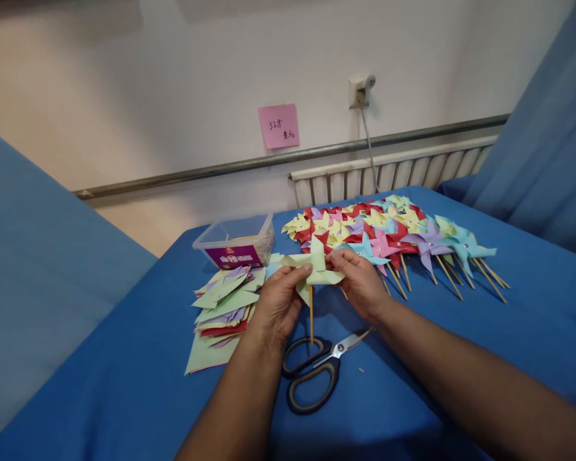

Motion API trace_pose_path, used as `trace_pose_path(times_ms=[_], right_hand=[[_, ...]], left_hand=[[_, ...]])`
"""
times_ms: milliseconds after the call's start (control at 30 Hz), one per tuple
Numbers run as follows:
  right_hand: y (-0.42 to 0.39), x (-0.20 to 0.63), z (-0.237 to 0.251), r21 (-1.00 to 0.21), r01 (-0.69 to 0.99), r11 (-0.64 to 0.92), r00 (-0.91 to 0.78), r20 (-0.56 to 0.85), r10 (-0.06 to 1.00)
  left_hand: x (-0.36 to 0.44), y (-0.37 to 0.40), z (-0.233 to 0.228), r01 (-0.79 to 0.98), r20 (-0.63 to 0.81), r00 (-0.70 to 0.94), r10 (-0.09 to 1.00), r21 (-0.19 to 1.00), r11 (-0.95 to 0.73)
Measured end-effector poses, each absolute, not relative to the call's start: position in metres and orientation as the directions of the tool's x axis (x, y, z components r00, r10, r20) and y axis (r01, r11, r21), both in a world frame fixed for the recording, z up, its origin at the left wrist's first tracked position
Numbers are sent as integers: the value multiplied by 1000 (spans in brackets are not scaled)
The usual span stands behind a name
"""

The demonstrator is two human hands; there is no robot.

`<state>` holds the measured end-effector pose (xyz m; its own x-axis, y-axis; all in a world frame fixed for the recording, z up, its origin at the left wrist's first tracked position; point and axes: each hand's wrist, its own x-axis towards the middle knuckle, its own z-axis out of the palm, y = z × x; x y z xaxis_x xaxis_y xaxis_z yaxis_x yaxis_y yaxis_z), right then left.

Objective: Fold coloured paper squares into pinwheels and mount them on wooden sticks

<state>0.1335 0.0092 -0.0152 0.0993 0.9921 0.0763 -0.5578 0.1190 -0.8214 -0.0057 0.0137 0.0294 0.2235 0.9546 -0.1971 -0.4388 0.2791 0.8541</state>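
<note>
A pale green paper pinwheel (pixel 318 261) on a thin wooden stick (pixel 312 315) is held up over the table in front of me. My left hand (pixel 284 296) grips it from the left, the thumb pressed near its centre. At its right side, the fingers of my right hand (pixel 358 282) pinch a blade. Below the hands lie scissors (pixel 327 366) with dark handles, their blades pointing up and right. The stick's lower end overlaps the upper scissor handle in view. The pinwheel's back and some fingertips are hidden.
Many coloured pinwheels (pixel 380 242) on sticks lie at the back right of the blue-covered table (pixel 139 384). To the left are stacked coloured papers (pixel 225 314) and a clear plastic box (pixel 237 240). A radiator (pixel 393 173) and a rail stand behind.
</note>
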Motion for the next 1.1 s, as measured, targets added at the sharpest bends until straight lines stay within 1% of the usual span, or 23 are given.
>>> trace_pose_path(times_ms=[133, 233, 267, 333, 400, 433, 500, 700, 900, 1100], right_hand=[[13, 134, -13, -810, -578, 101, 106, 48, 993], [15, 134, -16, -792, -607, 59, 130, -26, 991], [15, 133, -17, -791, -612, 16, 102, -59, 993], [13, 130, -17, -808, -581, -101, -20, -109, 994], [8, 124, -16, -843, -498, -201, -212, -107, 971], [6, 121, -15, -865, -455, -209, -275, -87, 958], [1, 114, -13, -905, -382, -186, -328, -55, 943], [1, 107, -16, -944, -322, -73, -302, 29, 953], [6, 104, -24, -954, -290, -80, -342, 25, 940], [3, 103, -24, -965, -246, -92, -340, -3, 940]], left_hand=[[-4, 12, 31, -414, -205, 229, 952, 864, 286], [-7, 18, 32, -448, -194, 130, 972, 863, 232], [-9, 21, 33, -471, -186, 84, 979, 858, 204], [-14, 27, 35, -507, -164, -6, 987, 851, 138], [-18, 33, 38, -529, -148, -94, 985, 845, 76], [-20, 36, 38, -536, -137, -132, 982, 843, 46], [-21, 38, 40, -544, -121, -176, 977, 839, 6], [-18, 35, 40, -521, -108, -117, 987, 853, 32], [-17, 35, 42, -523, -209, -65, 976, 840, 146], [-16, 35, 38, -521, -198, -56, 979, 842, 141]])
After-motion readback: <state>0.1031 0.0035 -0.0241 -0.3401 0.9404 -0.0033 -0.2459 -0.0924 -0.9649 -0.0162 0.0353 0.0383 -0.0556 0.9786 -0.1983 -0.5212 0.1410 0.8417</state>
